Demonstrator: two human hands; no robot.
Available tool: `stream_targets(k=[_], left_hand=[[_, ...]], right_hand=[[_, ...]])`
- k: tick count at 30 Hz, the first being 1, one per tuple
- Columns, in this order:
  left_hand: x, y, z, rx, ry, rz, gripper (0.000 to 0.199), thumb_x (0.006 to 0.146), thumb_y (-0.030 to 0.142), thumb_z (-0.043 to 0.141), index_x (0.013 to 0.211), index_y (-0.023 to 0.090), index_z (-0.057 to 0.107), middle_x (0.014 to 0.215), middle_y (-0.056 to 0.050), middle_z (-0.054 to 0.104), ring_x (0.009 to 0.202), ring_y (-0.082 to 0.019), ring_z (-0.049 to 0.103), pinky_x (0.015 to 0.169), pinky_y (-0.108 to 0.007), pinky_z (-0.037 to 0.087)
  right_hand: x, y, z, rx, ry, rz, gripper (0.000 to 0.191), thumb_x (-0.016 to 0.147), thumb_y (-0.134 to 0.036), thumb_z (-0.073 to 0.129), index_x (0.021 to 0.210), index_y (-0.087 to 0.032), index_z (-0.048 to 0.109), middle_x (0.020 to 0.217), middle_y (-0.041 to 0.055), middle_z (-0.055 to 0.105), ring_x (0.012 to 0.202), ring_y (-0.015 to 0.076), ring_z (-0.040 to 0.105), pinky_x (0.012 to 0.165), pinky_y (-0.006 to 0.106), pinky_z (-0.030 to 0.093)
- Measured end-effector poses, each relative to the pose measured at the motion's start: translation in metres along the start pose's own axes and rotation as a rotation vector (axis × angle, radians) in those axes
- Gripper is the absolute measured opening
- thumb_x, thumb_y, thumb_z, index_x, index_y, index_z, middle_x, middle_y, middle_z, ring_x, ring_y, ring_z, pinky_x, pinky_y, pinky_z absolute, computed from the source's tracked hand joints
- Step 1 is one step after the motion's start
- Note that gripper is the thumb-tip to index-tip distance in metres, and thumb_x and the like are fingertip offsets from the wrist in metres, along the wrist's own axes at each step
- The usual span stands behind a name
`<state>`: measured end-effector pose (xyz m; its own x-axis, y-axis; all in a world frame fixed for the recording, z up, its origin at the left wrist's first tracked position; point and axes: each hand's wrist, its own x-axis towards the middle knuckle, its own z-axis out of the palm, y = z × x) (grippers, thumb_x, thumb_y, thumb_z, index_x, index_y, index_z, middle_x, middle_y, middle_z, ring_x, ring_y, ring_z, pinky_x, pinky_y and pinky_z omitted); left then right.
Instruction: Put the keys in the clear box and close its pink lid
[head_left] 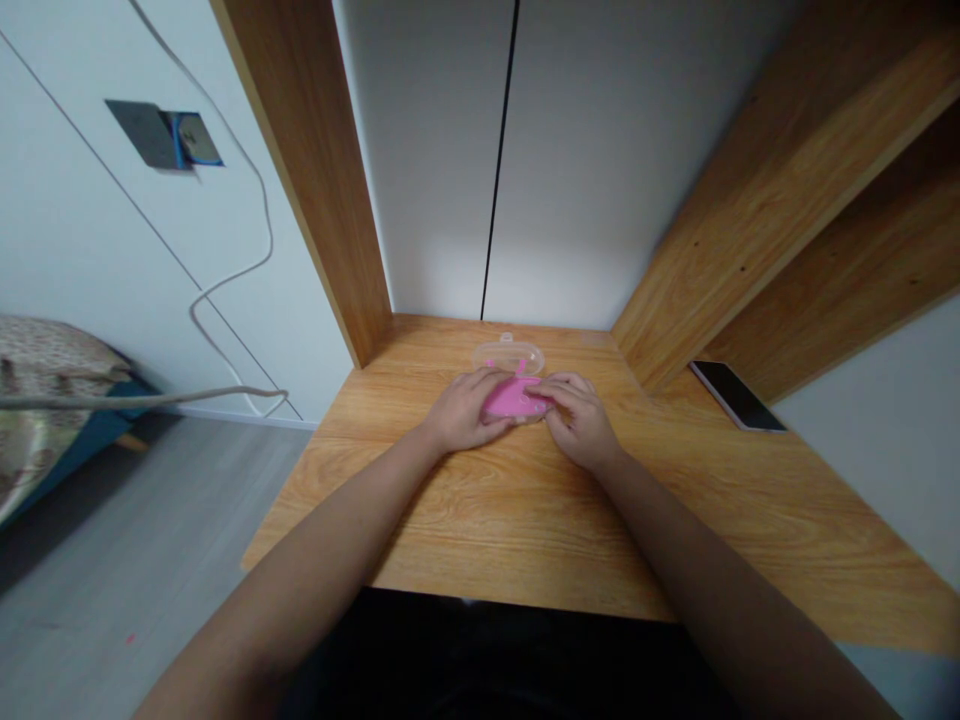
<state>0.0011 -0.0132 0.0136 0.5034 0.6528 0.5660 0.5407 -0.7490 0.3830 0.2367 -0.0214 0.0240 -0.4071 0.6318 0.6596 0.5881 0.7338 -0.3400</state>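
A small plastic case [514, 402] with a clear lid [508, 356] lies on the wooden desk, its lid swung up away from me. Pink fills its near part; whether that is the base or something in it, I cannot tell. My left hand [466, 410] curls round the left side, with the thumb along the near edge and the fingers over the far side. On the right side, my right hand [576, 418] grips the case with bent fingers, their tips on the pink part. The hands cover both ends of the case.
A dark-screened phone [738, 396] lies on the desk [517, 520] to the right. Wooden uprights and a white back panel [555, 180] enclose the desk. At left, a white cable [268, 215] hangs by an opened wall socket box [191, 138].
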Motion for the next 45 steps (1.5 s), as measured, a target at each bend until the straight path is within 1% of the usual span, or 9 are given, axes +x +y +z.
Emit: stream_targets(k=[7, 15, 20, 23, 27, 32, 36, 40, 45], left_hand=[[0.001, 0.002, -0.001, -0.007, -0.008, -0.007, 0.068, 0.086, 0.052, 0.065, 0.142, 0.018, 0.046, 0.143, -0.014, 0.055, 0.137, -0.033, 0.048, 0.110, -0.050, 0.044], [0.001, 0.003, -0.002, -0.013, -0.001, -0.006, 0.066, 0.086, 0.050, 0.065, 0.141, 0.019, 0.047, 0.142, -0.014, 0.056, 0.134, -0.032, 0.050, 0.110, -0.050, 0.044], [0.001, 0.001, -0.001, -0.015, 0.004, -0.006, 0.067, 0.086, 0.050, 0.065, 0.142, 0.019, 0.046, 0.143, -0.014, 0.055, 0.135, -0.033, 0.050, 0.110, -0.050, 0.044], [0.001, -0.001, 0.000, -0.006, 0.008, -0.012, 0.069, 0.084, 0.050, 0.066, 0.142, 0.019, 0.045, 0.144, -0.014, 0.054, 0.135, -0.033, 0.049, 0.109, -0.050, 0.044], [0.001, -0.002, 0.000, 0.008, 0.012, -0.032, 0.070, 0.083, 0.047, 0.067, 0.143, 0.018, 0.044, 0.142, -0.015, 0.055, 0.133, -0.033, 0.051, 0.108, -0.050, 0.044], [0.002, -0.003, 0.001, 0.031, 0.061, -0.123, 0.067, 0.084, 0.047, 0.067, 0.141, 0.019, 0.045, 0.137, -0.015, 0.058, 0.128, -0.033, 0.054, 0.106, -0.050, 0.046], [0.002, -0.003, 0.001, 0.027, 0.082, -0.138, 0.066, 0.086, 0.050, 0.066, 0.140, 0.019, 0.045, 0.136, -0.013, 0.058, 0.124, -0.032, 0.056, 0.103, -0.048, 0.049], [0.002, -0.002, 0.000, 0.042, 0.070, -0.138, 0.066, 0.087, 0.051, 0.065, 0.141, 0.019, 0.043, 0.135, -0.014, 0.058, 0.122, -0.033, 0.057, 0.103, -0.049, 0.049], [0.002, -0.002, 0.000, 0.037, 0.068, -0.125, 0.065, 0.087, 0.048, 0.066, 0.141, 0.021, 0.041, 0.138, -0.013, 0.057, 0.126, -0.034, 0.055, 0.103, -0.050, 0.050]], right_hand=[[-0.001, -0.002, 0.000, 0.051, -0.005, -0.030, 0.044, 0.078, -0.004, 0.050, 0.109, -0.025, 0.072, 0.103, 0.0073, 0.070, 0.103, 0.0249, 0.061, 0.091, 0.047, 0.050], [-0.002, 0.000, 0.001, 0.075, -0.034, -0.048, 0.046, 0.078, -0.003, 0.047, 0.112, -0.025, 0.071, 0.103, 0.0072, 0.071, 0.102, 0.0247, 0.062, 0.091, 0.047, 0.050], [-0.002, 0.002, 0.001, 0.056, 0.035, -0.052, 0.047, 0.079, -0.003, 0.047, 0.113, -0.026, 0.070, 0.105, 0.0057, 0.071, 0.103, 0.0249, 0.062, 0.094, 0.047, 0.049], [-0.001, 0.004, 0.000, 0.002, 0.100, 0.023, 0.047, 0.078, -0.002, 0.046, 0.113, -0.025, 0.069, 0.104, 0.0056, 0.071, 0.101, 0.0255, 0.061, 0.094, 0.047, 0.049], [-0.002, 0.021, 0.001, -0.095, 0.146, 0.203, 0.048, 0.073, -0.001, 0.046, 0.109, -0.021, 0.070, 0.108, 0.0086, 0.067, 0.105, 0.0265, 0.059, 0.097, 0.047, 0.048], [-0.012, 0.046, 0.011, -0.245, -0.052, 0.341, 0.021, 0.072, -0.013, 0.062, 0.086, -0.024, 0.075, 0.106, 0.0085, 0.061, 0.104, 0.0269, 0.056, 0.097, 0.048, 0.047], [-0.016, 0.049, 0.014, -0.259, -0.171, 0.398, 0.011, 0.073, -0.018, 0.067, 0.078, -0.025, 0.074, 0.110, 0.0084, 0.061, 0.108, 0.0275, 0.054, 0.098, 0.050, 0.043], [-0.015, 0.043, 0.014, -0.272, -0.231, 0.396, 0.009, 0.073, -0.020, 0.068, 0.079, -0.024, 0.073, 0.120, 0.0110, 0.059, 0.115, 0.0301, 0.051, 0.098, 0.053, 0.040], [-0.014, 0.041, 0.012, -0.277, -0.253, 0.399, 0.005, 0.074, -0.021, 0.069, 0.077, -0.023, 0.072, 0.122, 0.0131, 0.059, 0.117, 0.0328, 0.050, 0.096, 0.055, 0.040]])
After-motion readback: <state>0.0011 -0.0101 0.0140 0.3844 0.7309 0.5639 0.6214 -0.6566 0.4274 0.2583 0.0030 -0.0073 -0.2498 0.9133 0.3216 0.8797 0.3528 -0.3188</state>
